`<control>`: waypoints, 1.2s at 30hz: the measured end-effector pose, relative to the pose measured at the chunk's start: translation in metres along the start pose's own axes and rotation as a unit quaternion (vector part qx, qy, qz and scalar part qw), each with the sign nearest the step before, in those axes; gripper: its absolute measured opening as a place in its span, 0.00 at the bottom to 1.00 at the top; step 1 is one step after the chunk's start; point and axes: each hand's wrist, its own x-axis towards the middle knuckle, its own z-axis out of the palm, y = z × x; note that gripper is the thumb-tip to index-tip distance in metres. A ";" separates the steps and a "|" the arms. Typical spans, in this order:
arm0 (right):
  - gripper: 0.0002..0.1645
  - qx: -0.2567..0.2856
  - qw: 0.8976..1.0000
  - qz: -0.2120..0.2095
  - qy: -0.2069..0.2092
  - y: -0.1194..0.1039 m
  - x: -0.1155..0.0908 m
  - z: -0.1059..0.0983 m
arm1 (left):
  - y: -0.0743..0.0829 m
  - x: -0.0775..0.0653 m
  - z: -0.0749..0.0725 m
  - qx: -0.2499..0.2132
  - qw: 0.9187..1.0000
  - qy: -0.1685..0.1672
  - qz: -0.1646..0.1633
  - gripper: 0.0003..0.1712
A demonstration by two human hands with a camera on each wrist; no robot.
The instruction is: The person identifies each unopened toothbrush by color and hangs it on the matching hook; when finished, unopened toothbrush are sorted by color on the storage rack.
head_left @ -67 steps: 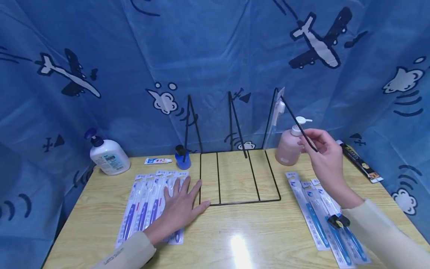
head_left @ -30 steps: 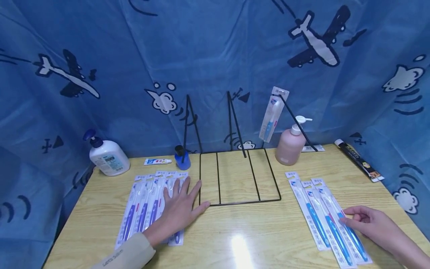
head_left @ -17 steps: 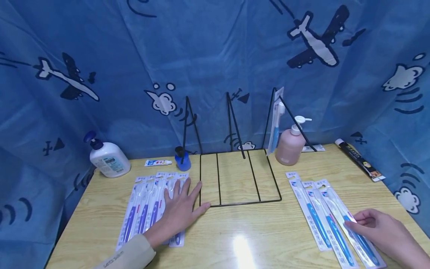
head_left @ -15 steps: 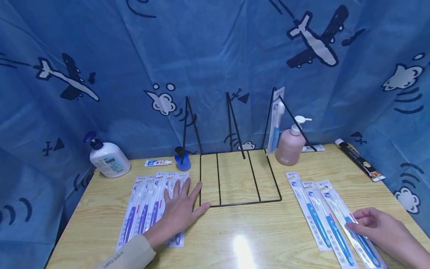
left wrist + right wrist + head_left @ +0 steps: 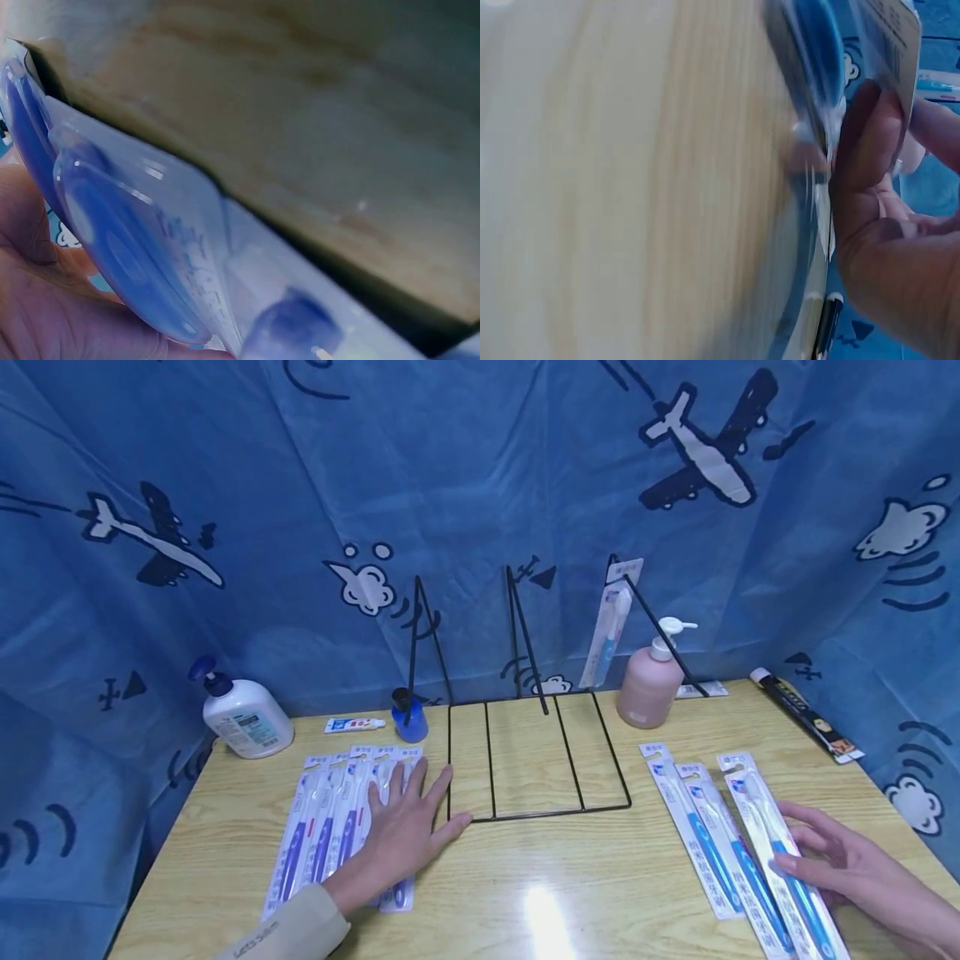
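Observation:
My right hand pinches a packaged blue toothbrush by its right edge, thumb on top. In the right wrist view the pack's card stands between thumb and fingers, tilted off the table. Two more packaged blue toothbrushes lie just left of it. My left hand lies flat with fingers spread over the packaged purple toothbrushes, its thumb and forefinger by the black wire rack. Another packaged blue toothbrush hangs from the rack's right hook, turned partly toward me.
A pink pump bottle stands behind the rack's right arm, a white pump bottle at the far left. A small toothpaste tube and a blue bottle are near the rack. A long black box lies at back right.
My right hand left the rack's right arm, went down to the blue toothbrushes, took the rightmost pack and raised it slightly. The hung toothbrush has swung. My left hand stayed put.

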 end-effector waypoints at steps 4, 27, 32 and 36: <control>0.58 -0.019 0.999 -0.050 -0.002 -0.010 -0.002 0.010 | -0.001 -0.001 0.001 -0.001 1.000 0.001 -0.003 0.46; 0.58 0.121 0.859 -0.496 -0.032 -0.082 -0.034 0.070 | 0.003 0.000 -0.002 -0.013 1.000 -0.002 -0.002 0.46; 0.57 0.083 0.863 -0.498 -0.029 -0.090 -0.029 0.077 | 0.001 0.000 0.002 -0.016 1.000 0.010 0.004 0.47; 0.55 0.070 0.865 -0.497 -0.019 -0.095 -0.020 0.081 | 0.000 -0.001 0.003 -0.016 1.000 0.016 0.007 0.47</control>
